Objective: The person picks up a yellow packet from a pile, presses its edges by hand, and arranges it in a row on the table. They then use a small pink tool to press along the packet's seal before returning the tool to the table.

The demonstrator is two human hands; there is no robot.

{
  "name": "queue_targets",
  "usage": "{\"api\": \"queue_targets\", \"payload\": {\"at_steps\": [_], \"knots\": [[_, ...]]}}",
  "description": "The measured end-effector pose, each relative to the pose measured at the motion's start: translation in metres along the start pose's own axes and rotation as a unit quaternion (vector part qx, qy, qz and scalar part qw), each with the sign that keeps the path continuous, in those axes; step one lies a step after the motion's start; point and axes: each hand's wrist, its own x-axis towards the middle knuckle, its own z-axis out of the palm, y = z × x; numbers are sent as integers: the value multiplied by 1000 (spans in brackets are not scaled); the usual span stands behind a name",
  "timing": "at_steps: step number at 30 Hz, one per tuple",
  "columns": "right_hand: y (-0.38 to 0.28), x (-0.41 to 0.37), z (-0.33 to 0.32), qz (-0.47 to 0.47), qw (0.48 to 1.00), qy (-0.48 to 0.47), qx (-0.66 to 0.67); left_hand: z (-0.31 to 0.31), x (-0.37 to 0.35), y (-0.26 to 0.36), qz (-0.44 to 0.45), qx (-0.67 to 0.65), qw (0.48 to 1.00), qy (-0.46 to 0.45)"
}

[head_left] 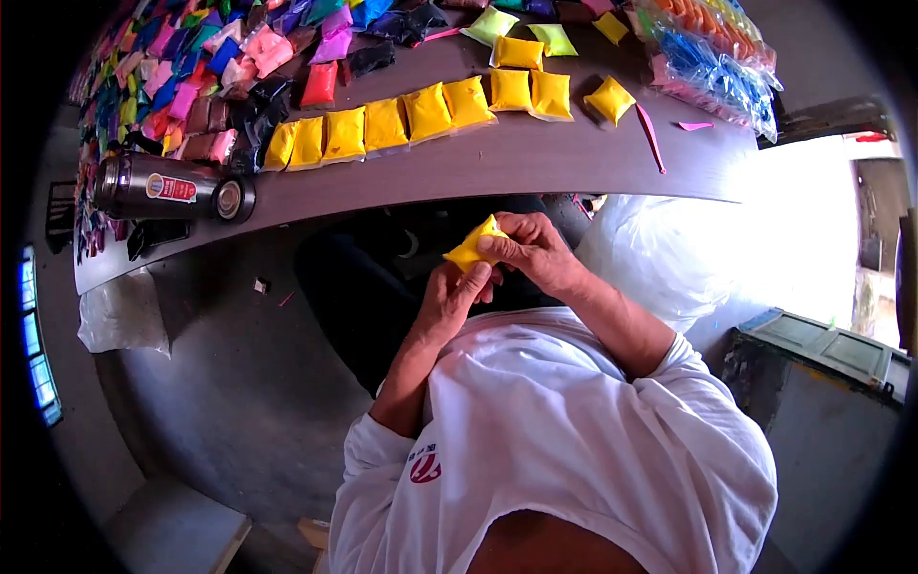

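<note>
Over my lap, just below the table edge, I hold a small yellow packet (470, 247) that looks soft and pillow-shaped. My left hand (457, 290) grips its lower side, thumb pressed on it. On its right, my right hand (533, 251) pinches the packet's edge between thumb and fingers. A row of similar yellow packets (385, 124) lies along the table in front of me. One separate yellow packet (609, 99) lies at the row's right end, beside a pink plastic tool (651, 140).
A steel thermos (172, 188) lies on its side at the table's left edge. Heaped colored packets (191, 67) cover the left and back. Bagged plastic tools (712, 72) sit at the far right. A white plastic bag (650, 251) stands below the table.
</note>
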Motion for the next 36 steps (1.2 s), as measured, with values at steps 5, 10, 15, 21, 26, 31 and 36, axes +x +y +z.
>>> {"api": "queue_targets", "payload": {"at_steps": [5,10,15,21,26,31,36], "knots": [[7,-2,4,24,998,37,54,-1,3,-4,-5,1,1000,-8],[14,-2,3,20,998,40,54,-3,2,-10,-4,-8,999,-35],[17,-2,12,15,988,101,115,-4,3,-14,-16,6,999,44],[24,-3,2,-30,991,103,77,-3,0,-13,-35,3,999,-12],[16,-6,-7,-21,994,90,53,-1,-3,-6,8,38,999,-4],[18,-5,0,-20,992,82,99,-4,0,-4,0,47,998,33],[21,-8,-3,-5,992,67,103,1,0,-6,-8,41,999,-7]]}}
